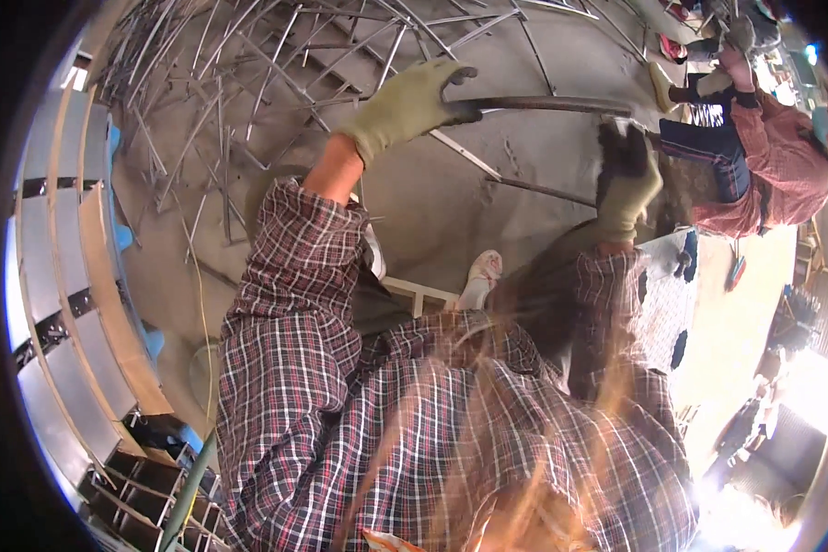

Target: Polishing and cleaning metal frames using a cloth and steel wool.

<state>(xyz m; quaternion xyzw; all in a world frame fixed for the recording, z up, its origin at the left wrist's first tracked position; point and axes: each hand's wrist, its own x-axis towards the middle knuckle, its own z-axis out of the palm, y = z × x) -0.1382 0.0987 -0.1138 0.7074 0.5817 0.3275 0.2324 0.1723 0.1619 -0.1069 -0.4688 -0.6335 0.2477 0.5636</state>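
A long, thin, dark metal rod point(552, 103) runs almost level in front of me between my two gloved hands. At its left end my left hand point(412, 103), in a pale green glove with dark fingertips, grips it low near the thumb. The upper finger of that hand is curled apart from the rod. My right hand point(630, 179), in a matching glove with dark fingers, is closed at the rod's right end; its fingers are partly blurred. Below the rod, a thin metal bar point(543, 190) slants across the floor.
Many thin metal rods point(221, 120) lie tangled on the grey floor point(414, 193) ahead and left. A person point(764, 166) in a red checked shirt sits at the right. A panelled rack point(64, 248) stands at the left. A pale wooden frame point(419, 296) is near my feet.
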